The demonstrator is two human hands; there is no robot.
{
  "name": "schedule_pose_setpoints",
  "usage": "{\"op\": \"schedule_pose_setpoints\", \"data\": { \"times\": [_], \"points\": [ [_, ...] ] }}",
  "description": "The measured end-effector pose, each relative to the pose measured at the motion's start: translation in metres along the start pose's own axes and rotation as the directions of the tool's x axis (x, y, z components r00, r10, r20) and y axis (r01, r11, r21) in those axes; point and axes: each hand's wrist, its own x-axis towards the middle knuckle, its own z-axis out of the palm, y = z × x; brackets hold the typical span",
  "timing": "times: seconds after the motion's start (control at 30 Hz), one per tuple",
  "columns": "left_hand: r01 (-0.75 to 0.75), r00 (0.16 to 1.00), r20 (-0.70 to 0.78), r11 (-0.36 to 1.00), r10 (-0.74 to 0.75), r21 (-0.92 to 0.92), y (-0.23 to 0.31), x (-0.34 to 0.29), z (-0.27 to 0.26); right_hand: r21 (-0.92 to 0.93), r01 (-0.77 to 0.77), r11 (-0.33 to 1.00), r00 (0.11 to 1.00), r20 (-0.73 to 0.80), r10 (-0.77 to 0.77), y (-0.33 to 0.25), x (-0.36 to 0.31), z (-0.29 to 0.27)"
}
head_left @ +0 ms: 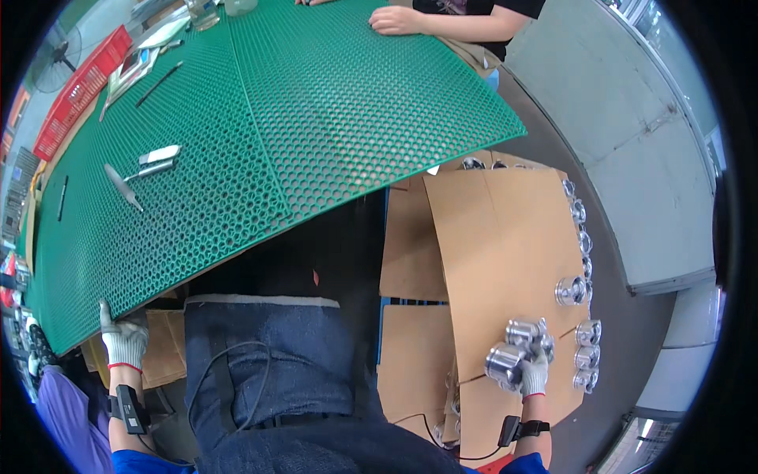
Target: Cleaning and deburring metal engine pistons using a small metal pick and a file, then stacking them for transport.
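Observation:
My right hand [534,374], in a white glove, is closed around a cluster of shiny metal pistons [504,365] just above a cardboard sheet [489,245]. Its fingers are partly hidden behind them. A lone piston [569,291] stands on the sheet farther off, and several more pistons [587,358] line its right border. At the left, my gloved left hand [125,341] grips the near edge of a table covered with green honeycomb matting [213,205]. The thumb rests on top, while the other fingers are mostly hidden below the edge.
On the matting lie a pointed blade-like tool [124,187], a metal piece with a white part [159,159] and a black rod [159,84]. A red plastic basket [83,91] borders the far left. Another person's hand [397,20] rests at the far edge; purple clothing [75,415] shows lower left.

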Motion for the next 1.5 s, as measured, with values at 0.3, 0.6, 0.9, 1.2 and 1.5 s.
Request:
{"op": "schedule_pose_setpoints", "data": {
  "times": [0.3, 0.6, 0.9, 1.2, 1.5],
  "points": [
    [0.082, 0.968, 0.232, 0.993, -0.099, 0.081, 0.001, 0.005, -0.006, -0.098, 0.768, 0.632, 0.632, 0.27, -0.726, -0.286, -0.142, 0.05],
    [0.169, 0.946, 0.273, 0.985, -0.174, 0.042, -0.002, 0.028, -0.029, 0.005, 0.967, -0.253, -0.239, 0.343, -0.908, -0.497, -0.128, 0.274],
    [0.526, 0.656, 0.668, 0.848, -0.352, -0.069, 0.054, 0.09, -0.123, -0.262, 0.962, -0.073, -0.017, 0.208, -0.978, -0.441, -0.11, 0.231],
    [0.679, 0.716, 0.467, 0.674, -0.519, -0.292, 0.002, -0.023, 0.01, -0.841, -0.053, 0.538, 0.994, 0.009, 0.112, 0.011, -0.13, 0.115],
    [0.177, 0.944, 0.241, 0.963, -0.225, 0.205, 0.044, 0.051, -0.054, -0.915, 0.046, 0.4, 0.999, 0.048, -0.005, 0.017, -0.132, 0.072]
  ]
}}
